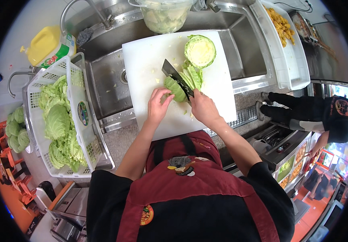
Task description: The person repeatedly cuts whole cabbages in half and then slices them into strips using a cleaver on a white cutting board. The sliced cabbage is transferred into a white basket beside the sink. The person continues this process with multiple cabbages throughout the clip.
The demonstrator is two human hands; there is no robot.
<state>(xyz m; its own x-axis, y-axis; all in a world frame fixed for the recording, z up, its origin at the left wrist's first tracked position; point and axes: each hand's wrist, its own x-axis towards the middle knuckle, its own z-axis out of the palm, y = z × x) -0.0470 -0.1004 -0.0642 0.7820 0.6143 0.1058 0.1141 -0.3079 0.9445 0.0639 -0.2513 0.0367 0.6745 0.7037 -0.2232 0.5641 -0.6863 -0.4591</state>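
Observation:
On the white cutting board [143, 65] lies a green cabbage piece [174, 87], its outer leaf side facing up. My left hand [158, 104] has its fingertips and thumb against the near left edge of that piece. A dark-bladed kitchen knife [171, 71] is gripped in my right hand [203, 106], with bits of cabbage stuck to the blade. The blade slants across the right side of the cabbage piece; its cutting edge is hidden. Just right of the knife are cut cabbage strips [193, 77]. A halved cabbage [200, 51] rests cut face up at the board's far right.
The board spans a steel sink [106, 87]. Beyond it stands a clear bucket [166, 18] of cut greens. Left is a white basket [71, 75] of cabbage leaves; far right, a white tub [285, 65] with yellow-orange food. A person [313, 115] stands at the right counter.

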